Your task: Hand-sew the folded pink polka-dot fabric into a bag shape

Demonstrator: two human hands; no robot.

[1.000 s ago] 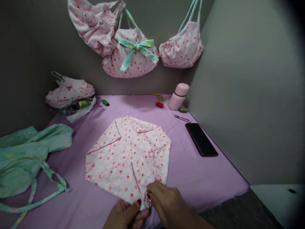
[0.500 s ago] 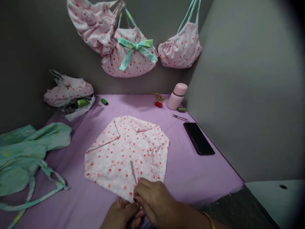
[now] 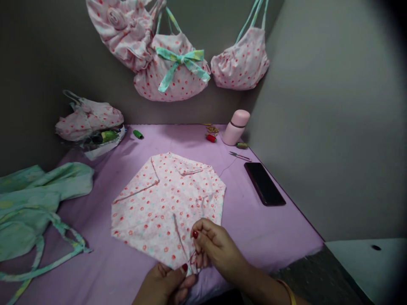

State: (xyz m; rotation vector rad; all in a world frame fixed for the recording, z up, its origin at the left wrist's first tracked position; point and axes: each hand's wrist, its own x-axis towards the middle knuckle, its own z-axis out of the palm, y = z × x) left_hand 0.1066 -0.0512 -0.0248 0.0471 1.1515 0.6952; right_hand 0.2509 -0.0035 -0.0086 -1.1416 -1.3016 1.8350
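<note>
A pale pink fabric piece [image 3: 159, 203] with red dots lies spread on the table, its corners folded in. My left hand [image 3: 167, 284] pinches its near edge between thumb and fingers at the front. Just to the right, over the same corner, my right hand [image 3: 213, 248] is closed with thumb and forefinger pressed together. Whatever is in that pinch is too small to make out. A crease runs up the cloth from the held corner. From the fabric's right side a thin thread [image 3: 227, 167] trails toward small thread snips [image 3: 240, 156].
A phone [image 3: 264, 184] lies at the right edge, behind it a pink bottle [image 3: 235, 128] and thread spools, one red [image 3: 211, 138], one green [image 3: 137, 134]. Green fabric with straps [image 3: 32, 203] covers the left side. Dotted bags [image 3: 173, 70] hang on the wall.
My right hand has moved up and slightly right, away from my left hand, uncovering the fabric corner. My left hand still pinches the edge. The view has shifted slightly.
</note>
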